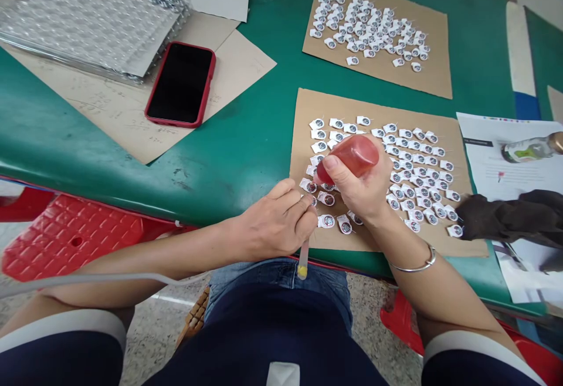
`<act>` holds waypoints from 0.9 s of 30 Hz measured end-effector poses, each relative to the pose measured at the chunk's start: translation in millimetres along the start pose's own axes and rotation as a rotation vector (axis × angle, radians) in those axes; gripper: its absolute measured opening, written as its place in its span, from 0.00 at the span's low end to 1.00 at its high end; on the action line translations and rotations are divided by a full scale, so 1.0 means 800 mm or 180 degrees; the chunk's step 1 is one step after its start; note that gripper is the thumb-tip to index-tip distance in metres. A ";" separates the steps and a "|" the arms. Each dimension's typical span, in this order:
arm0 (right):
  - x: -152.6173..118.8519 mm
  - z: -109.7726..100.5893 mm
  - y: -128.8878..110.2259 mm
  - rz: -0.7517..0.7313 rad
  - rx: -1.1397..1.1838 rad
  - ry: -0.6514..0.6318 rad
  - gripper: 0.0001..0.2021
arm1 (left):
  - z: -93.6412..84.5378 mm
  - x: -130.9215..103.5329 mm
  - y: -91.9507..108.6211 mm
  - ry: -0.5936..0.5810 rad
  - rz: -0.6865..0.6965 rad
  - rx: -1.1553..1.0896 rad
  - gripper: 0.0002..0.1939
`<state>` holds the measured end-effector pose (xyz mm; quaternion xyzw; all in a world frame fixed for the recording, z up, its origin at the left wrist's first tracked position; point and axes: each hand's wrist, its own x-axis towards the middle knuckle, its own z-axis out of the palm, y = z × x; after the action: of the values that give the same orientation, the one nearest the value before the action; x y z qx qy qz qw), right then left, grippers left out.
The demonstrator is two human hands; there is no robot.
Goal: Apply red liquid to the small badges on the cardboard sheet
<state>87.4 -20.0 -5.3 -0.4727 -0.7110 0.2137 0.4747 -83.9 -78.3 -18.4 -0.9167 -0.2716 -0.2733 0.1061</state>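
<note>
My right hand point(367, 195) is wrapped round a red translucent squeeze bottle point(357, 154), tilted with its narrow end down to the left. That end is close to the small white printed tags point(326, 198) on the near cardboard sheet point(440, 119). My left hand point(281, 219) is closed at the sheet's left edge, with a slim translucent stick point(303, 254) coming out below it. The stick has a yellow end, and its upper part is hidden by the fingers. Several rows of tags lie on the sheet.
A second cardboard sheet point(308, 43) with tags lies behind. To the left are a red-cased phone point(180, 84), brown paper point(240, 60) and clear plastic trays point(83, 16). At right are a dark cloth point(514, 213), a small bottle point(532, 149) and printed paper point(488, 163).
</note>
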 end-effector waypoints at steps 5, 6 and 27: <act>0.001 0.000 0.001 -0.0025 -0.0040 0.0079 0.13 | 0.000 0.001 0.000 0.0059 0.0004 -0.0060 0.06; 0.001 0.000 0.002 -0.0041 -0.0069 0.0102 0.13 | 0.000 0.002 0.000 0.0078 0.0001 -0.0069 0.06; 0.000 -0.002 0.007 -0.0251 -0.0371 0.0179 0.15 | -0.004 0.006 -0.006 -0.0064 -0.0017 -0.0219 0.12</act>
<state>91.6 -17.4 -8.6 -0.4770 -0.7266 0.1398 0.4743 -84.4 -73.6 -13.3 -0.9217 -0.2656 -0.2735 0.0711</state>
